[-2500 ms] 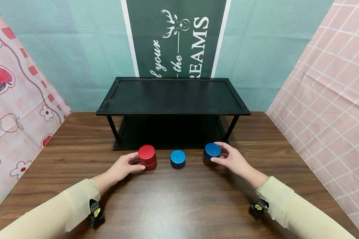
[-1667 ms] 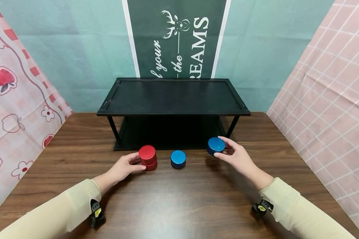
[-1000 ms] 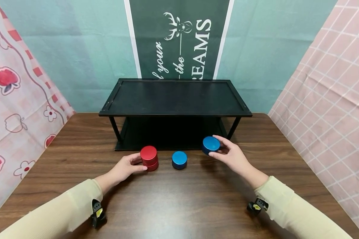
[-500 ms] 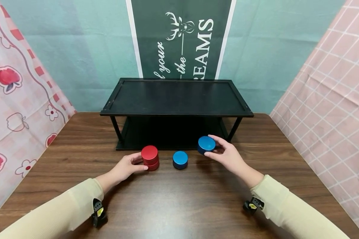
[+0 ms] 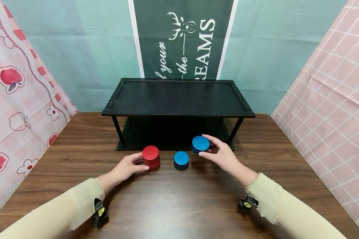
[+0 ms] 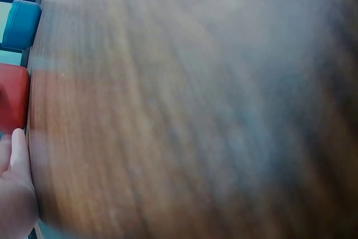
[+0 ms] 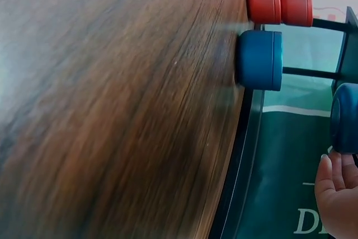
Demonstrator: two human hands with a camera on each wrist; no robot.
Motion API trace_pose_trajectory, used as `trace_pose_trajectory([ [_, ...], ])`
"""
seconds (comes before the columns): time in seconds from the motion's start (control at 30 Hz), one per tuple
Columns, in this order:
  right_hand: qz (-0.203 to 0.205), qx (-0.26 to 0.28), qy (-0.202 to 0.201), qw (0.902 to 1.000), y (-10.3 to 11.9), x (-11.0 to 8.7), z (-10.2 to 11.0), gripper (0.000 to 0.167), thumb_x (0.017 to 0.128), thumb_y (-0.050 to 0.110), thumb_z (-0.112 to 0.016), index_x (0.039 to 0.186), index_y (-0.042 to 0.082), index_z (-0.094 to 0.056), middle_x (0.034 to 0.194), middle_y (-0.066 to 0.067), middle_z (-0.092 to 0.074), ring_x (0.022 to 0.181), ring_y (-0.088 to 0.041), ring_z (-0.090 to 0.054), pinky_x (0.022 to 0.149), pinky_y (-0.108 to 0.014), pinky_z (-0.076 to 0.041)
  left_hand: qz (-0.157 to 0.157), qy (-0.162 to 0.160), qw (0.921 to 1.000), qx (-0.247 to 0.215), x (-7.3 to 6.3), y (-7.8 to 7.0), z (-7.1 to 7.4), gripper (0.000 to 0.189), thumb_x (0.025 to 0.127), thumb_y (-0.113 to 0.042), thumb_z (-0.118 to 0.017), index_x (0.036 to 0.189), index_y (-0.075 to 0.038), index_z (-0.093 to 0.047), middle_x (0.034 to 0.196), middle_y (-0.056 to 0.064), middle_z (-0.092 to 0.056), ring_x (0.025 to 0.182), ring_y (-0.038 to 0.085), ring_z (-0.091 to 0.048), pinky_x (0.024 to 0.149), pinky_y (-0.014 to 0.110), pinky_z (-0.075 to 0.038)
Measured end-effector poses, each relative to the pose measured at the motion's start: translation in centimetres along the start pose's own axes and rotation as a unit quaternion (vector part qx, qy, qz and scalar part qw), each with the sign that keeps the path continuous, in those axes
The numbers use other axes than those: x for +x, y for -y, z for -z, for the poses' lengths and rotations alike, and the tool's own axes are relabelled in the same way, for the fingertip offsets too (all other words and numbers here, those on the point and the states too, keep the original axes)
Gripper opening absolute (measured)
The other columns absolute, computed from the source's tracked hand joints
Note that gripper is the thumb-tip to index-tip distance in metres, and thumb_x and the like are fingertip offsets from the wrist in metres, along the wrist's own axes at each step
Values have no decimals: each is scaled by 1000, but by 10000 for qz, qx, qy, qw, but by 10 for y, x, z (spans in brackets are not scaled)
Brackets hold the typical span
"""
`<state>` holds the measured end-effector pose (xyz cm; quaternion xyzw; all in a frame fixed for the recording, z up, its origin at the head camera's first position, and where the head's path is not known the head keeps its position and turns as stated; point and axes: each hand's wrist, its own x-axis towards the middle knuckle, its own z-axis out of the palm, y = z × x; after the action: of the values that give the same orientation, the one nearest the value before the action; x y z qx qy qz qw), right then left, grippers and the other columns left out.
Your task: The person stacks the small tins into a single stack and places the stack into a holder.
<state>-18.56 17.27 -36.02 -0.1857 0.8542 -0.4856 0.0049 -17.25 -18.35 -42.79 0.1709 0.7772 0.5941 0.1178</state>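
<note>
Left to right. Apple-print cloth [image 5: 12, 79] past the desk's left edge. Left hand [image 5: 126, 169]: grip clamped on the red stack, thumb at the front of the lower red puck [image 5: 154, 166], fingers behind. Probably just steadying it, since the stack sits on the desk [image 5: 173, 202]. Can't tell if the fingers also touch the upper red puck [image 5: 151, 152]. Upper sits squarely on lower, so it looks stable. Stack is just off the black rack's [image 5: 179, 96] front edge, toward its front-left corner.

Next, loose blue puck [image 5: 181, 159]: flat on the desk, just off the same edge near its middle, untouched, gap to the stack.

Held blue puck [image 5: 200, 144]: up off the desk, between the loose one and the rack's front-right corner, roughly level. Right hand [image 5: 224, 156]: grip clamped on its side, thumb in front, fingers behind. Side hold leaves top and underside free, likely the point. Checked cloth [image 5: 332, 109] past the desk's right edge.
</note>
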Motion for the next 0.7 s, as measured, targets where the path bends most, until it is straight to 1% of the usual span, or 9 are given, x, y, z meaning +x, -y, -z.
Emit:
trace_pose_trajectory([
  [0.03,-10,10,9,10000,2,1,-1,64,80,13,-74,137,8,-45,117,-15,-57,98,-25,-59,85,-41,-49,2,8,10000,-7,0,0,0,54,83,-12,-70,131,3,-49,127,18,-55,120,32,-48,100,45,-37],
  [0.27,27,-12,125,9999,36,-3,-5,59,82,6,-71,134,-2,-44,116,-21,-57,97,-31,-58,85,-46,-48,2,8,9999,-102,0,0,-1,53,83,-10,-70,131,4,-49,127,18,-55,120,32,-49,100,44,-37],
  [0.33,-7,-10,140,9999,38,-2,-7,59,82,5,-71,134,-2,-45,115,-21,-57,97,-32,-58,86,-47,-48,0,23,9999,-117,1,0,-1,53,83,-11,-70,131,4,-49,127,18,-55,120,32,-48,100,43,-37],
  [0.47,54,108,150,9998,21,6,-14,62,81,6,-72,135,0,-44,116,-20,-57,97,-31,-58,86,-47,-48,-9,39,9999,-108,1,1,-1,53,84,-12,-70,130,4,-50,127,18,-55,120,32,-49,100,44,-37],
  [0.57,113,184,167,9996,7,12,-19,64,80,11,-74,136,5,-45,117,-16,-57,98,-28,-59,86,-44,-49,-7,16,10000,-60,1,1,-1,53,83,-12,-70,130,3,-50,126,18,-56,120,32,-49,100,44,-37],
  [0.7,180,175,196,9995,6,16,-23,64,79,18,-76,136,9,-47,116,-12,-58,95,-23,-59,84,-40,-50,17,-8,10000,-50,1,1,1,54,83,-13,-71,130,3,-50,126,17,-56,120,31,-49,100,45,-37],
])
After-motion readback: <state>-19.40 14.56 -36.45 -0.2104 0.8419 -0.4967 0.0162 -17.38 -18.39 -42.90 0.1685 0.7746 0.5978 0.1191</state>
